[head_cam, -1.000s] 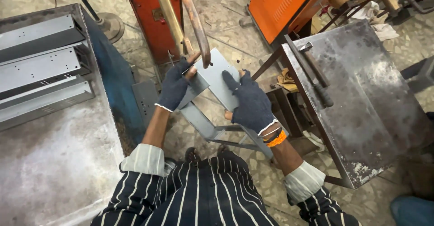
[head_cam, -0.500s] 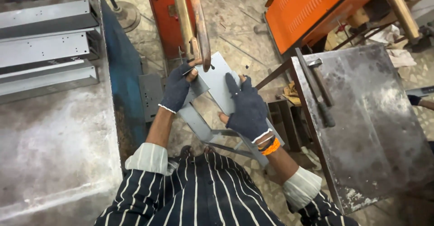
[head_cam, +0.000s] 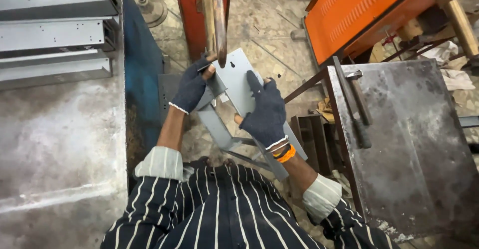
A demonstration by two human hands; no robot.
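Observation:
Both my hands wear dark knit gloves and hold a grey folded sheet-metal channel (head_cam: 234, 79) in front of my chest. My left hand (head_cam: 192, 87) grips its upper left wall, close under two copper-coloured arms (head_cam: 214, 17) of a red machine (head_cam: 192, 9). My right hand (head_cam: 267, 109) lies flat on the channel's wide face and clamps its right edge. The channel's far end reaches up to the tips of the copper arms. Its near end slopes down toward my striped shirt.
A grey steel table (head_cam: 60, 144) on my left carries stacked grey metal channels (head_cam: 52, 34). On my right stands a worn metal table (head_cam: 414, 139) with a long dark tool (head_cam: 352, 104) on its edge. An orange machine housing (head_cam: 359, 14) sits behind it.
The channel and both hands have shifted slightly up toward the copper arms. My view has tilted left, so the left table looks larger.

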